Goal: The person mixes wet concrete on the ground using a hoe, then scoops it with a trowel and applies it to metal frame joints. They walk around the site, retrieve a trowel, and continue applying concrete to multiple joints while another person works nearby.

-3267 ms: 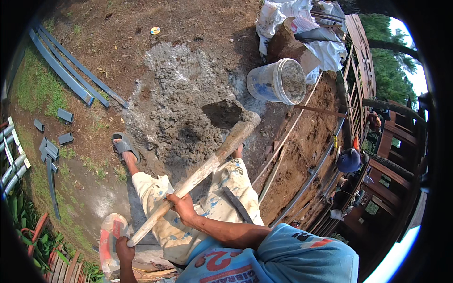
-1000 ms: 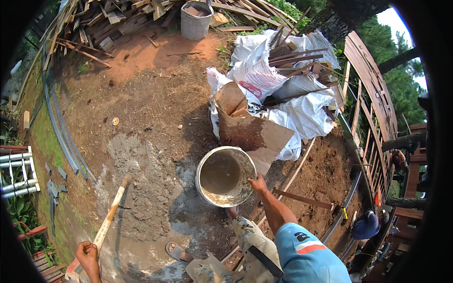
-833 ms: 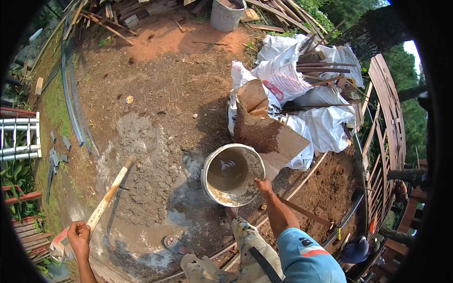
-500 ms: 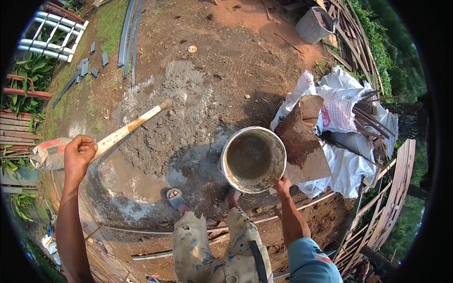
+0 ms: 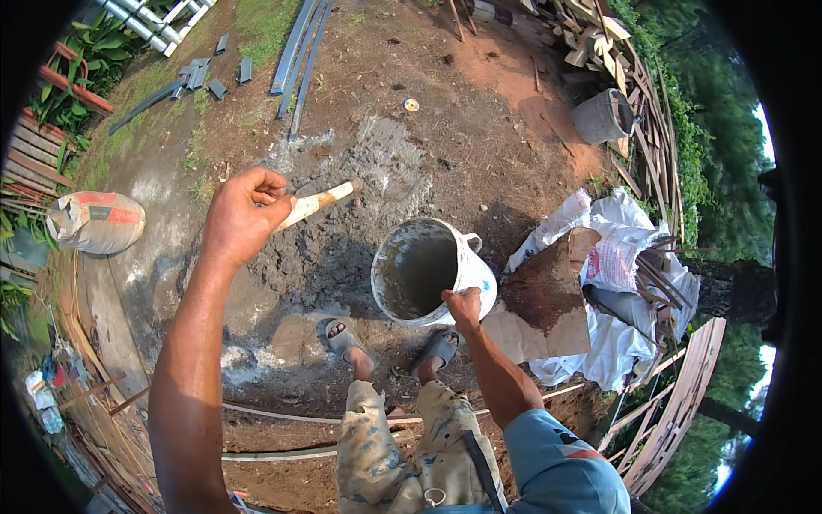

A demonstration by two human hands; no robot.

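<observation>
One hand, the right hand (image 5: 465,307), is clamped over the rim of a white plastic bucket (image 5: 476,272), which tilts with its mouth toward the left, just beside the wet mortar heap (image 5: 295,264). The left hand (image 5: 243,216) has its fingers curled and its thumb close to the forefinger, at the near end of a wooden shaft (image 5: 317,206) slanting over the heap; whether the fingers truly grip it is hidden, and so is any blade. Wetting and turning look partly done: much of the heap is dark and lumpy, while a paler grey patch (image 5: 390,147) lies at its far side. No stream shows at the bucket's lip, and I cannot tell how much liquid is inside. Judging by the lumps, mixing looks unfinished. A cement sack (image 5: 96,224) sits well apart at the left; a stained brown paper sheet (image 5: 548,300) lies just right of the bucket.
</observation>
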